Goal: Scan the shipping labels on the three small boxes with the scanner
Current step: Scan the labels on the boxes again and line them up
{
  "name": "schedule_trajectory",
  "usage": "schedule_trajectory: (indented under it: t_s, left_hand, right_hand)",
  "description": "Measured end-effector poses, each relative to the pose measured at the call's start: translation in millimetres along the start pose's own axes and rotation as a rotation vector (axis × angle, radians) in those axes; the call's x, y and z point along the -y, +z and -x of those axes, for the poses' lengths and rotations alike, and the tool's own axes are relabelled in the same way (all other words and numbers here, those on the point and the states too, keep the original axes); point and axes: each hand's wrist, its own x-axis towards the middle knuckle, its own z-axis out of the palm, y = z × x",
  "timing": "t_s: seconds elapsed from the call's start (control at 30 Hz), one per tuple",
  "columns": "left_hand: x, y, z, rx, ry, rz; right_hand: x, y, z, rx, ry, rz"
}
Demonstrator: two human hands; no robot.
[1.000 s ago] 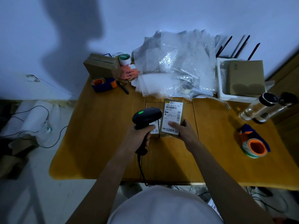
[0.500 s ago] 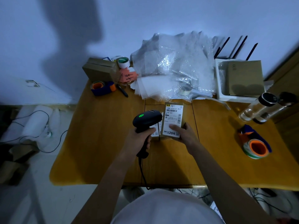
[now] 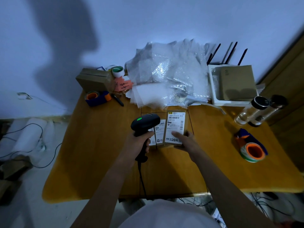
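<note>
My left hand [image 3: 137, 141] grips the handle of a black corded scanner [image 3: 144, 123] whose green light is lit; its head hovers over the small boxes. A small brown box [image 3: 175, 124] with a white shipping label lies flat on the table, and my right hand [image 3: 184, 140] holds its near right corner, thumb on the label. A second labelled box [image 3: 159, 132] lies just left of it, partly hidden by the scanner. I cannot make out a third small box.
Wooden table [image 3: 92, 153]. Bubble wrap pile [image 3: 167, 74] at the back centre. Cardboard box [image 3: 94, 79], tape dispenser [image 3: 97, 98] and pen [image 3: 117, 100] back left. White tray [image 3: 213, 89], two bottles [image 3: 253, 110] and another tape dispenser [image 3: 251, 148] on the right.
The scanner and the held box have stayed almost in place; my right thumb has slid slightly further onto the label. The view has shifted a little.
</note>
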Motion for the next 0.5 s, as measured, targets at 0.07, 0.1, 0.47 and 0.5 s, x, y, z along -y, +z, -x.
schedule_trajectory:
  t_s: [0.07, 0.1, 0.47, 0.5]
  left_hand:
    - [-1.3, 1.0, -0.2, 0.016, 0.008, -0.006]
    - [-1.7, 1.5, -0.3, 0.019, 0.006, -0.007]
    - [10.3, -1.2, 2.8, -0.021, -0.014, -0.007]
    - [11.1, -1.5, 2.8, -0.028, -0.013, -0.005]
  right_hand:
    - [0.1, -3.4, -1.3, -0.036, -0.01, -0.004]
    - [0.4, -5.0, -2.1, -0.061, -0.027, -0.004]
    - [-15.6, -38.1, -22.7, -0.318, 0.021, -0.003]
    - [-15.3, -39.9, -22.8, -0.326, 0.03, -0.004]
